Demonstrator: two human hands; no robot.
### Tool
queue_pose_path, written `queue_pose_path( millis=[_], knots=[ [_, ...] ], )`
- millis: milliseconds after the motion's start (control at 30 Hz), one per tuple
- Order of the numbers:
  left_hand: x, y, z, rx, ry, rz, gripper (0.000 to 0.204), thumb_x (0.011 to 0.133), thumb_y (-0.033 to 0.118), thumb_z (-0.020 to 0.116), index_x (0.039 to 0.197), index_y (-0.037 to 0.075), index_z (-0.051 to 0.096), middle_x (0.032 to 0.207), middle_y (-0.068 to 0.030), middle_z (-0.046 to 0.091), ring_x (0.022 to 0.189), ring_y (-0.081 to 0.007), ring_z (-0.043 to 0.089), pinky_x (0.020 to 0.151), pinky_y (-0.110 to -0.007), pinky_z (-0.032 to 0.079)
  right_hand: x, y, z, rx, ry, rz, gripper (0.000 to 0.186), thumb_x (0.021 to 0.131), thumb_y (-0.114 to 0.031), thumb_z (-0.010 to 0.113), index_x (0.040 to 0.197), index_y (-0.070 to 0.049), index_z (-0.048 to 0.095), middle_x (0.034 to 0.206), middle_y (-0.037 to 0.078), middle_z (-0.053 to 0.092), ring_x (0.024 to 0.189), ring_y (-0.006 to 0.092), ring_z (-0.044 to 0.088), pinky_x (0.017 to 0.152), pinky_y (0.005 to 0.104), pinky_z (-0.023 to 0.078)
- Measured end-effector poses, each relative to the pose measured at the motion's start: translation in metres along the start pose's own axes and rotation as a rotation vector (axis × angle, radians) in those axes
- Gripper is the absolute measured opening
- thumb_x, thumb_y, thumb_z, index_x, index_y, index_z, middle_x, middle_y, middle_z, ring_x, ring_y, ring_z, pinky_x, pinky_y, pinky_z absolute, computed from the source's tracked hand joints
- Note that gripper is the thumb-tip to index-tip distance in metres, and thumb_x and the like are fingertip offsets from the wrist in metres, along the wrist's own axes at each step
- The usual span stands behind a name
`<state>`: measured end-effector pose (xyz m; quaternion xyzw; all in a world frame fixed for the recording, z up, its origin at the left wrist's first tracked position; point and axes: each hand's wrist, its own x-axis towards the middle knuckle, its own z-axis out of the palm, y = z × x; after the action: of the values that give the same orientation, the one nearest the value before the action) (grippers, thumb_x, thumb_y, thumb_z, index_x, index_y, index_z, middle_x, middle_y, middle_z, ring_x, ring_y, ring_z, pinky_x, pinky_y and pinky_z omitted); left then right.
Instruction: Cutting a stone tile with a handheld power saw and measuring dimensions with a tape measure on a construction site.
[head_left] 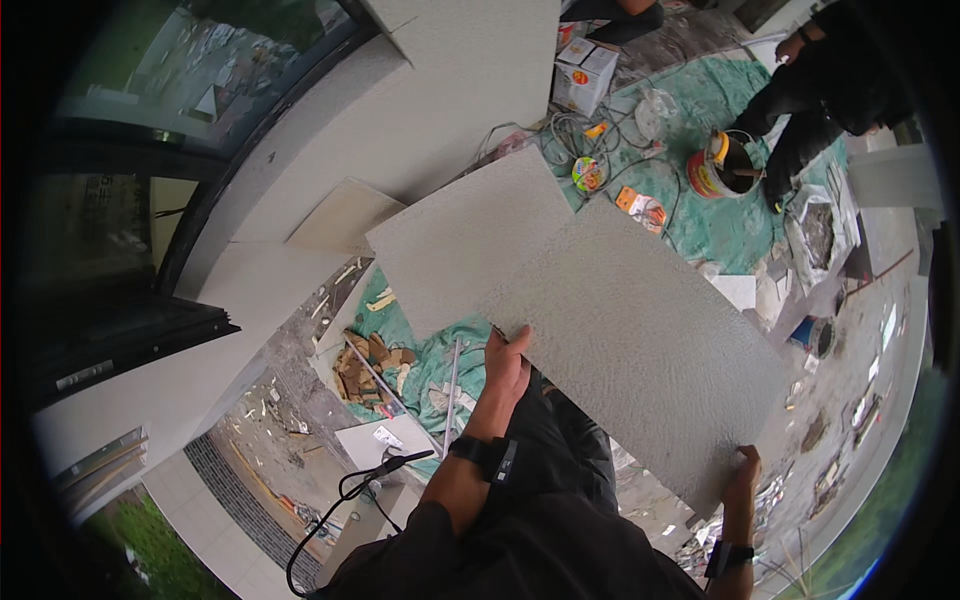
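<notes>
A large grey rectangular tile [650, 350] with a rough, rippled face spans the middle, tilted across my body. My left hand [510, 362] grips its near left edge, thumb on the face and fingers hidden underneath. At its near right corner, my right hand [741, 478] is closed round the edge. A second grey tile [465, 240] of the same look meets or lies partly under the held one at the far left; I cannot tell whether they touch. Beyond that, a smaller beige tile [347, 217] leans by the wall.
A bucket [722, 165] of dark mix stands on green sheeting [735, 235] near a person in dark clothes [835, 90]. Cables [570, 140], a white carton [585, 75] and an open sack [815, 230] lie around. Metal strips [452, 395], cardboard scraps [372, 370] and rubble litter the floor.
</notes>
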<state>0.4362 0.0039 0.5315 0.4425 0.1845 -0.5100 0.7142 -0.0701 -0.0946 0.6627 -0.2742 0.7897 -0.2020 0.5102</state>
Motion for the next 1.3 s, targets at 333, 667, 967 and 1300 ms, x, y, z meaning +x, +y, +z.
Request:
queue_pose_path(
  millis=[333,667,967,1300],
  knots=[
    [0.049,0.013,-0.148,-0.209,0.692,0.187,0.031,0.105,0.023,0.060,0.123,-0.001,0.058,0.117,-0.0102,0.065,0.105,-0.0273,0.066,0.097,-0.050,0.052,0.131,-0.042,0.224,-0.223,-0.135,-0.072,0.024,0.076,-0.027,0.063,0.085,-0.005,0.060,0.084,0.004,0.054,0.080,0.0199,0.052,0.076,0.0369,0.042],
    [0.121,0.006,-0.264,-0.685,0.842,0.157,0.083,0.107,0.058,0.034,0.161,0.000,0.008,0.164,-0.0201,0.022,0.152,-0.0381,0.025,0.125,-0.055,0.022,0.248,-0.021,0.448,-0.358,-0.360,-0.524,0.033,0.083,-0.015,0.060,0.062,-0.016,0.035,0.063,-0.008,0.031,0.059,0.0067,0.027,0.054,0.0315,0.021],
    [0.175,-0.015,-0.328,-0.837,0.886,0.191,0.082,0.108,0.052,0.036,0.162,0.003,-0.002,0.168,-0.0183,0.014,0.156,-0.0346,0.017,0.127,-0.051,0.017,0.325,0.005,0.607,-0.402,-0.557,-0.833,0.037,0.092,-0.018,0.061,0.064,-0.013,0.039,0.066,-0.008,0.032,0.064,0.0061,0.030,0.057,0.0310,0.024],
    [0.205,-0.027,-0.340,-0.808,0.871,0.194,0.086,0.106,0.045,0.045,0.159,-0.004,-0.001,0.165,-0.0246,0.016,0.152,-0.0401,0.026,0.123,-0.056,0.028,0.395,0.024,0.677,-0.512,-0.544,-0.922,0.042,0.097,-0.026,0.060,0.067,-0.004,0.042,0.065,-0.004,0.036,0.064,0.0085,0.032,0.055,0.0325,0.027]
  ],
)
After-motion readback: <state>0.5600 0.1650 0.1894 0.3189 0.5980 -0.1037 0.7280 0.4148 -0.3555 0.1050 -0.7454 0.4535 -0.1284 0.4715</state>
